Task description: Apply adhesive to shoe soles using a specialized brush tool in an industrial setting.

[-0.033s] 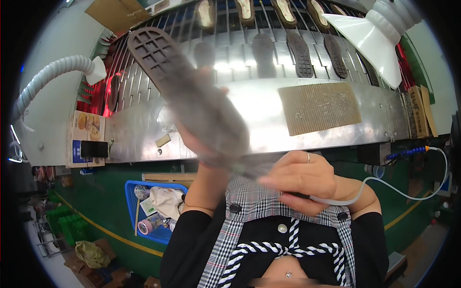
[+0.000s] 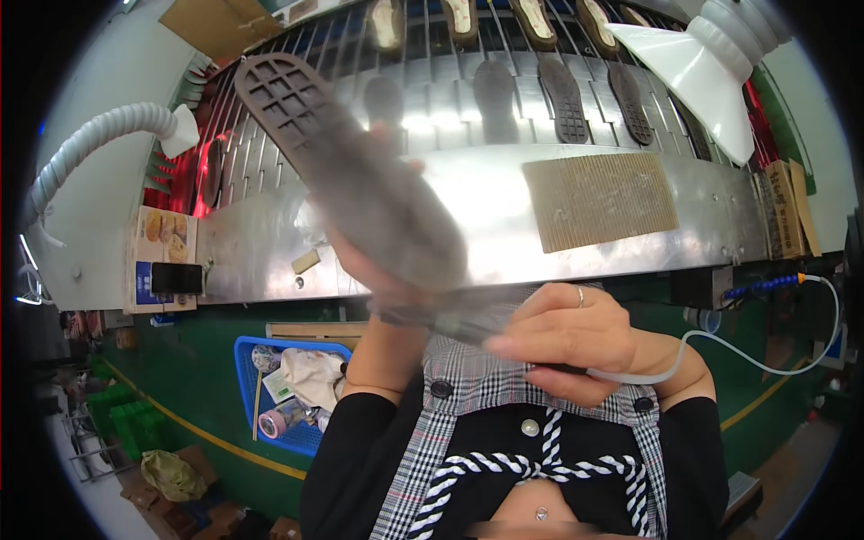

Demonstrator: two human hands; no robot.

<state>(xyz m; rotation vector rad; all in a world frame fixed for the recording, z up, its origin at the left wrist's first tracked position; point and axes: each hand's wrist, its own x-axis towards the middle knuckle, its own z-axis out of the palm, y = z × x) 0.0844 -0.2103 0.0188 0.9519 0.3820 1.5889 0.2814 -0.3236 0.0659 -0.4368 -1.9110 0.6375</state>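
My left hand grips a dark brown shoe sole from behind, with a few fingertips showing past its far edge. The sole slants from upper left to lower right above the metal bench; its gridded toe end is sharp, the rest smeared by motion. My right hand, wearing a ring, is closed round a slender dark tool with a pale tube running from it. The tool's blurred front end lies close to the sole's lower end; whether they touch I cannot tell.
A ribbed tan mat and a small beige block lie on the metal bench. Behind it, a slatted conveyor carries several soles and shoes. White funnel hoods flank it. A blue basket stands at lower left.
The sole has shifted very slightly left. Both hands keep their holds, and the tool stays near the sole's lower end.
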